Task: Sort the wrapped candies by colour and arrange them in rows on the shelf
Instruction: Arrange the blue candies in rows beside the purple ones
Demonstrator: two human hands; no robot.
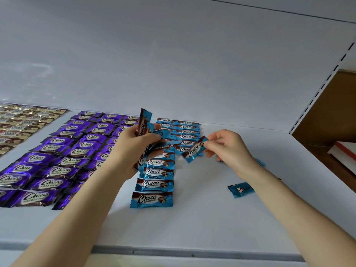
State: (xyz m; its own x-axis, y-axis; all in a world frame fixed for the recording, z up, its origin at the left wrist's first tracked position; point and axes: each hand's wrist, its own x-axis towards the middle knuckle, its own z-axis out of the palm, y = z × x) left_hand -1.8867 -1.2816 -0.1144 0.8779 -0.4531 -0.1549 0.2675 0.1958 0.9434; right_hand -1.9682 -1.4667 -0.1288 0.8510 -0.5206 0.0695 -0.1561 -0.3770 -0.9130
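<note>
Here | white shelf [212,218], slotted upright [325,79] at right | left hand [133,151] fingers grip blue candies [144,120] | right hand [231,149] pinches 1 candy [194,151]

"Choco" in white script on the blue candies [152,198], same word on the purple candies [36,197], faintly on the gold candies [11,134] (smaller print beneath unreadable)

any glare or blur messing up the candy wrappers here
Head view: soft even light, faint shadows; foil glints on the purple candies; gold candies at the left edge smear into blur; near blue candies read sharp; wide-angle bends the shelf edges.
</note>
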